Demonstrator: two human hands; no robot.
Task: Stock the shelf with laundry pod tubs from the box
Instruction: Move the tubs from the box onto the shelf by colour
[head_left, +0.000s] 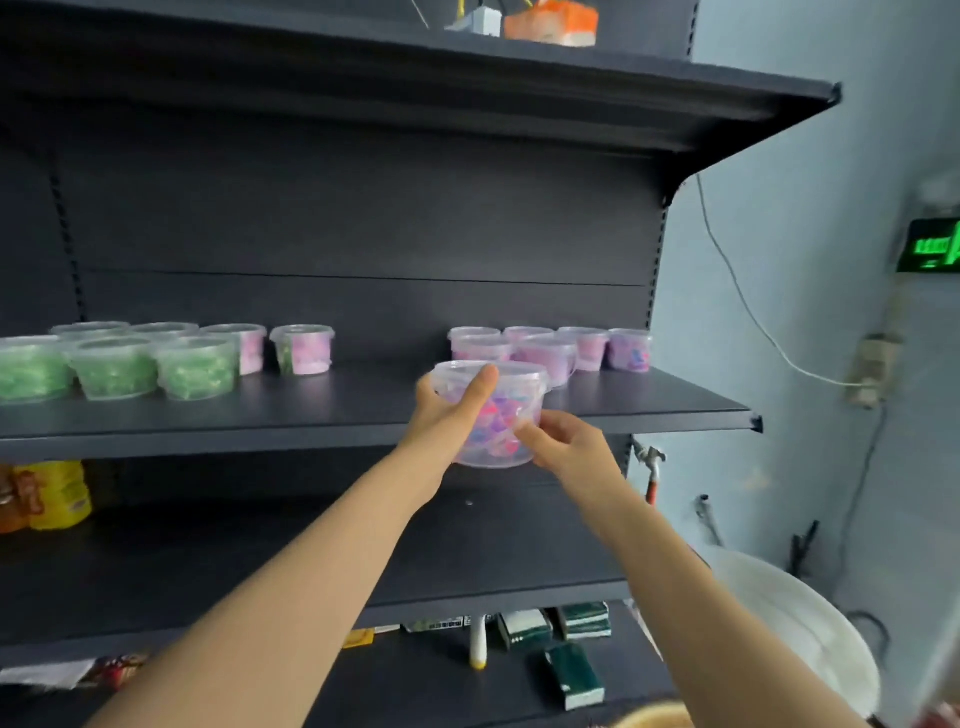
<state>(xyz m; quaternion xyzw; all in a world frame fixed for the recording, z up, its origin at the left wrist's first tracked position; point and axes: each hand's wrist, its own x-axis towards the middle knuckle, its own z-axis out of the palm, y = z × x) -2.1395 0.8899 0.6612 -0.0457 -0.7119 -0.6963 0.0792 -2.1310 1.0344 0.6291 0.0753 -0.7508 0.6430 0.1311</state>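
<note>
Two hands on one tub, both gripping. The left hand (440, 415) wraps the left wall with its thumb laid up the front to the lid rim. The right hand (571, 448) pinches the lower right side, thumb on the front. The held tub (511, 397) is clear, lidded and upright, packed with pink, purple and blue pods. It hangs in the air just in front of the middle shelf (311, 431), not yet set down, and its base reads below the shelf lip in this view. Risk 1: pushed straight in, the base catches the lip and the tub tips, so lift before going forward. Risk 2: the right-hand tubs (550, 349) sit just behind it, and sliding in too far or too far right shoves that front row back. Risk 3: the walls look thin, so a hard squeeze could flex them and pop the lid; that's a guess. A bare stretch of shelf lies left of that group, probably the safer landing spot. The right-hand tubs stand in two rows and hold pink and purple pods, the far-right one with some blue. Further left are two pink-pod tubs (303, 351). Past them are the green-pod tubs (124, 366), three in front and more behind. All lids are on. The box is not in view.
</note>
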